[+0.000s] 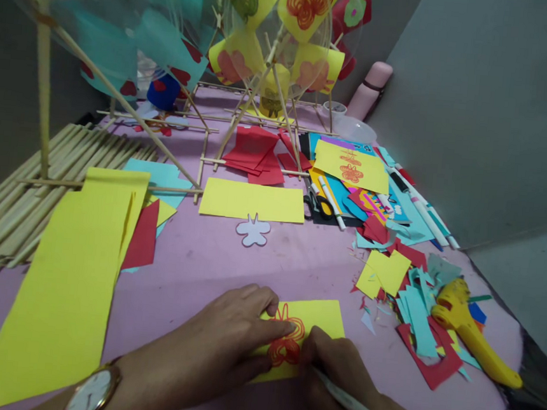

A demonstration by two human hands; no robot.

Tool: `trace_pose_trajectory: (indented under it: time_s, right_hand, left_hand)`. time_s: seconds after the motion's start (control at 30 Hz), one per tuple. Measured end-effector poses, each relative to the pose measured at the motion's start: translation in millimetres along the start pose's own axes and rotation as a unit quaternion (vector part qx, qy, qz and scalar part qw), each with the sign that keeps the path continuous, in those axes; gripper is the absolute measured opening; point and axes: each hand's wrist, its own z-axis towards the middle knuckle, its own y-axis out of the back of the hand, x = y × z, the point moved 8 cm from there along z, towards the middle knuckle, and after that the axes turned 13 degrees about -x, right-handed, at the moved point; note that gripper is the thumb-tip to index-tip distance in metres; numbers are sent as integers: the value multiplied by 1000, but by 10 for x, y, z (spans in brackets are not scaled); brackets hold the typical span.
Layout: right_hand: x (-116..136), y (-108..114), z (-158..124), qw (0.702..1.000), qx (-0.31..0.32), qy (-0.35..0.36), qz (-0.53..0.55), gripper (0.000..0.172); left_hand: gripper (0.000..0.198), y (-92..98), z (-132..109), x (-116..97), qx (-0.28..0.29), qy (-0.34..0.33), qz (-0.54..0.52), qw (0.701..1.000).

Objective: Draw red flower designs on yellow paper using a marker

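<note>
A yellow paper card (328, 313) lies in front of me with a red butterfly drawing (284, 349) on it. My left hand (231, 329) rests on the card, fingers stretched out, its index fingertip on the drawing. Pinched in my right hand (336, 363) is a white felt-tip pen (356, 407) with an orange band. Its tip is hidden behind my fingers, beside the drawing's right edge. Beyond my hands lie a white butterfly cutout (253, 231) and a yellow paper strip (252, 201).
Yellow sheets (66, 276) and wooden sticks (55, 179) lie at left. Stick frames with paper wheels (276, 33) stand behind. At right are scissors (320, 206), paper scraps (420, 313), several pens and a yellow glue gun (475, 337) near the table edge.
</note>
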Motion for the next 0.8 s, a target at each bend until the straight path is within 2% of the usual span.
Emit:
trace_pose_trajectory:
  time_s: [0.23, 0.4, 0.5, 0.8]
  right_hand:
    - [57, -7, 18, 999, 3, 43, -10, 12]
    - [-170, -255, 38, 992, 70, 24, -99, 16]
    - [-239, -337, 56, 990, 73, 32, -119, 14]
    - [-212, -314, 37, 988, 76, 38, -131, 12]
  left_hand:
    - [26, 3, 2, -6, -15, -10, -6, 1000]
    - [23, 21, 1, -3, -32, -17, -8, 999]
    - [23, 35, -1, -6, -40, -19, -12, 999]
    - [26, 48, 1, -7, -53, -25, -13, 998]
